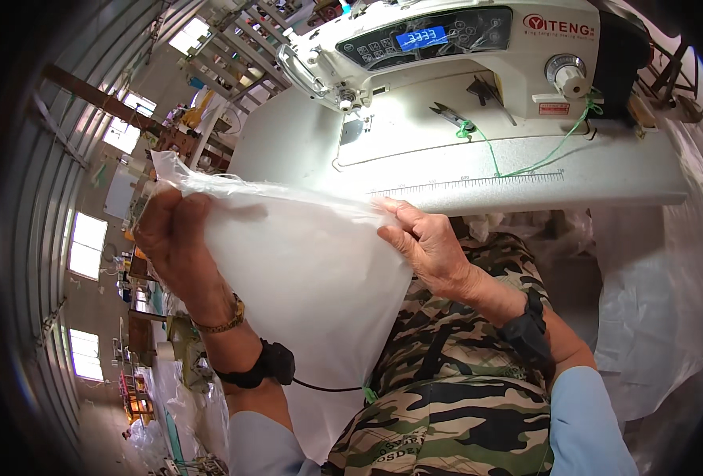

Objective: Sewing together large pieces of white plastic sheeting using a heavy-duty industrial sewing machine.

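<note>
A thin white translucent sheet (304,270) is stretched between my two hands in front of the sewing machine table's near edge. My left hand (178,238) grips its upper left corner, with the fingers closed and partly behind the material. At the sheet's upper right, my right hand (427,247) pinches the edge between thumb and fingers. The top edge between the hands looks gathered and slightly frayed. Below, the sheet hangs down over my lap and past my left forearm. The white sewing machine (447,47) stands beyond, its needle area apart from the sheet.
On the machine bed (288,143) lie small thread snips (449,116) tied to a green cord (526,165). A ruler strip (478,182) runs along the table's front edge. More translucent sheeting (645,293) hangs at the right. Cluttered workbenches stand at the left.
</note>
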`<act>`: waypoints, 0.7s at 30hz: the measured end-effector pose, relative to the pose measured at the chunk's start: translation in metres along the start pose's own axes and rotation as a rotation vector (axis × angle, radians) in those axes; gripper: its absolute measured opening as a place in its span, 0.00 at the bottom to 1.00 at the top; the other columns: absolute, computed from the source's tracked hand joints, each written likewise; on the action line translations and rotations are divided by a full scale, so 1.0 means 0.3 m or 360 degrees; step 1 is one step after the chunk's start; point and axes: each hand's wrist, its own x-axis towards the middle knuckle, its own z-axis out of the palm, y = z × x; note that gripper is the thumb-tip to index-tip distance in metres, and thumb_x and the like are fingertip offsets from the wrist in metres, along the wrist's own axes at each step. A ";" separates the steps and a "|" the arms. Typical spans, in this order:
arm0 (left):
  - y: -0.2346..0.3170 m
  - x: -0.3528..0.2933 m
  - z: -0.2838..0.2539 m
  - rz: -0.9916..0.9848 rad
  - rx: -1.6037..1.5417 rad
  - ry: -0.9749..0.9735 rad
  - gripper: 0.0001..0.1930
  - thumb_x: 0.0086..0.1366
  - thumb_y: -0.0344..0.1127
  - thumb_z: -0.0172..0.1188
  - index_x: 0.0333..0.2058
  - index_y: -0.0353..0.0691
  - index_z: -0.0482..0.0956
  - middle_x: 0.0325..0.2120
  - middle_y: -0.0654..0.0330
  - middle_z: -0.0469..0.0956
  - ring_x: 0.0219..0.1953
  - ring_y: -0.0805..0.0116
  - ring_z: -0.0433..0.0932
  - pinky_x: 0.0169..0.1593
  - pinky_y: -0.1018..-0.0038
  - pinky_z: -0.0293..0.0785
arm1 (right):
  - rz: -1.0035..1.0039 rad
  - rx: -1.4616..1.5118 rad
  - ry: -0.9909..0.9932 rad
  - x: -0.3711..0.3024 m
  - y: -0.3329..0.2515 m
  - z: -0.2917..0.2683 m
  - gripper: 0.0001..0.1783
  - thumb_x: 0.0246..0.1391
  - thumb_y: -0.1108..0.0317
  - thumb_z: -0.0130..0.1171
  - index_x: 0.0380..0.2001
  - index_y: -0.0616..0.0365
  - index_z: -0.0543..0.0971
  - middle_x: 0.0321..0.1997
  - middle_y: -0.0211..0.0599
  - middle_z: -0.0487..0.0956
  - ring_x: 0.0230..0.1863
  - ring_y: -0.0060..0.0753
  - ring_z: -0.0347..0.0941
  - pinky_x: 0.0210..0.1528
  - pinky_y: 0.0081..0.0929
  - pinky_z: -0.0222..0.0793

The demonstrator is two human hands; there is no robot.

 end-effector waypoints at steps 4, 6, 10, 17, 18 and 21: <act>0.048 -0.002 -0.020 -0.0043 0.0063 -0.0172 0.05 0.63 0.28 0.54 0.35 0.33 0.71 0.30 0.54 0.76 0.24 0.65 0.77 0.27 0.68 0.81 | 0.0155 0.0066 -0.0086 0.005 -0.047 -0.013 0.23 0.64 0.63 0.55 0.56 0.67 0.70 0.28 0.53 0.78 0.28 0.29 0.74 0.37 0.27 0.72; 0.060 -0.003 -0.011 0.0002 0.0061 -0.0165 0.05 0.63 0.28 0.54 0.34 0.33 0.72 0.28 0.55 0.76 0.23 0.66 0.77 0.27 0.69 0.81 | 0.0058 0.0200 -0.0079 0.009 -0.034 -0.006 0.18 0.64 0.64 0.54 0.50 0.68 0.73 0.25 0.49 0.77 0.27 0.28 0.72 0.35 0.28 0.71; 0.087 0.009 -0.008 0.0161 0.0043 -0.0253 0.05 0.63 0.27 0.54 0.30 0.32 0.75 0.23 0.59 0.76 0.22 0.71 0.76 0.27 0.72 0.78 | 0.0182 0.0160 -0.0150 -0.001 -0.058 -0.027 0.18 0.65 0.58 0.54 0.40 0.66 0.75 0.19 0.28 0.66 0.23 0.17 0.56 0.27 0.23 0.59; -0.003 0.168 0.091 0.1099 0.0752 -0.0324 0.05 0.64 0.28 0.62 0.32 0.32 0.79 0.21 0.62 0.76 0.22 0.82 0.66 0.27 0.82 0.64 | -0.0162 -0.0179 -0.0027 -0.063 -0.144 -0.074 0.07 0.59 0.69 0.58 0.29 0.61 0.74 0.22 0.39 0.70 0.20 0.38 0.67 0.27 0.31 0.64; -0.035 0.187 0.089 0.1089 0.0782 -0.0345 0.05 0.64 0.29 0.63 0.32 0.33 0.78 0.20 0.61 0.75 0.21 0.82 0.63 0.26 0.82 0.62 | 0.0201 0.0190 -0.0339 -0.077 -0.198 -0.104 0.06 0.58 0.70 0.58 0.29 0.59 0.74 0.22 0.38 0.70 0.20 0.39 0.67 0.26 0.32 0.64; -0.083 0.138 0.118 0.0588 0.0089 -0.0416 0.07 0.66 0.32 0.61 0.30 0.34 0.79 0.19 0.71 0.71 0.23 0.85 0.63 0.25 0.84 0.58 | -0.0390 -0.0002 -0.0529 -0.131 -0.310 -0.172 0.05 0.56 0.70 0.61 0.30 0.58 0.76 0.22 0.37 0.72 0.18 0.40 0.68 0.22 0.32 0.61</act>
